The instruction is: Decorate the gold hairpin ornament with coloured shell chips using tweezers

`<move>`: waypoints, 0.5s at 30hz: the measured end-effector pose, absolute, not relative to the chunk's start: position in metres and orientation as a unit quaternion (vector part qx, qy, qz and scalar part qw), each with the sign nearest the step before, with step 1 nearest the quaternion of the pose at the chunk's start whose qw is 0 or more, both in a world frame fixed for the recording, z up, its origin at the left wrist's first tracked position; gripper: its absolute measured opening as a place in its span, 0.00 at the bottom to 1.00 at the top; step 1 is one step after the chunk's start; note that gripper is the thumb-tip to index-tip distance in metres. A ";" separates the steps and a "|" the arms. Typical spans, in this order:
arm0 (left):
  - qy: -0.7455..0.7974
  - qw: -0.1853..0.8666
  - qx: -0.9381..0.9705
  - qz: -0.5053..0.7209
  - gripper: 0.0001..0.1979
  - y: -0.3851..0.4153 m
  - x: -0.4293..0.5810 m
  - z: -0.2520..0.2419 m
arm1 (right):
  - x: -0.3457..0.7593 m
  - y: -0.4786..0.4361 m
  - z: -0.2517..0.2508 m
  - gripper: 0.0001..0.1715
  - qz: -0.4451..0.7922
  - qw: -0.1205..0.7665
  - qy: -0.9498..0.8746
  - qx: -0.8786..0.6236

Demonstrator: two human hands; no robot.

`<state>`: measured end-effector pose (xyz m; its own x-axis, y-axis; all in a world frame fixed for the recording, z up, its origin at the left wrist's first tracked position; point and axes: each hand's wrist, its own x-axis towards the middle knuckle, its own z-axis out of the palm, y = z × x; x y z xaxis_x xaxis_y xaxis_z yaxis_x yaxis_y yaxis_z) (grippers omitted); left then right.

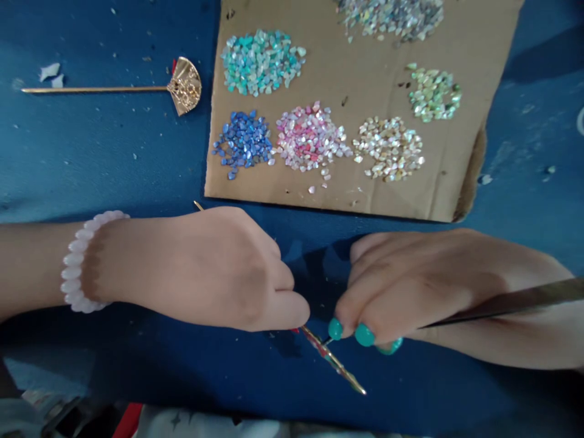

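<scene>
My left hand [228, 271], closed, grips a gold hairpin [340, 366]. Its ornamented head sticks out edge-on below my thumb, with red and green bits along it, and the gold stick's end shows above my wrist. My right hand [410, 286], with green nails, pinches a slim dark metal tool that looks like tweezers [515, 302]. The thin tip meets the hairpin's head or lies just beside it. Most of the tool is hidden by my fingers. A second hairpin [185, 88] with a gold fan-shaped head lies on the table at upper left.
A cardboard sheet [319, 198] holds several heaps of shell chips: turquoise [260, 62], blue [245, 140], pink [311, 135], cream [390, 149], green [435, 94] and grey [396, 15]. Pale flakes [49, 72] lie on the blue table [114, 152]. Fabric [205, 424] shows below its edge.
</scene>
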<state>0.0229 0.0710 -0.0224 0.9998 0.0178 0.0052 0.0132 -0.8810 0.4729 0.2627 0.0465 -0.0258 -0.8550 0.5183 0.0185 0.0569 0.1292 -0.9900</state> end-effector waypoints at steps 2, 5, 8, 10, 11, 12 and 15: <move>0.009 0.244 0.970 0.004 0.09 0.071 0.023 -0.022 | 0.260 0.046 -0.025 0.12 0.623 0.201 -0.728 -0.206; 0.009 0.244 0.970 0.007 0.09 0.072 0.023 -0.022 | 0.257 0.046 -0.024 0.13 0.616 0.203 -0.732 -0.208; 0.008 0.241 0.970 0.004 0.10 0.072 0.022 -0.022 | 0.258 0.047 -0.024 0.12 0.619 0.200 -0.731 -0.206; 0.007 0.242 0.970 -0.001 0.10 0.072 0.022 -0.021 | 0.259 0.047 -0.025 0.12 0.622 0.200 -0.729 -0.203; 0.007 0.243 0.970 -0.002 0.10 0.072 0.022 -0.021 | 0.260 0.047 -0.025 0.12 0.625 0.196 -0.729 -0.201; 0.007 0.243 0.970 -0.002 0.10 0.072 0.022 -0.021 | 0.261 0.047 -0.025 0.12 0.626 0.194 -0.729 -0.198; 0.009 0.245 0.970 0.002 0.11 0.072 0.023 -0.021 | 0.263 0.047 -0.026 0.11 0.634 0.182 -0.726 -0.193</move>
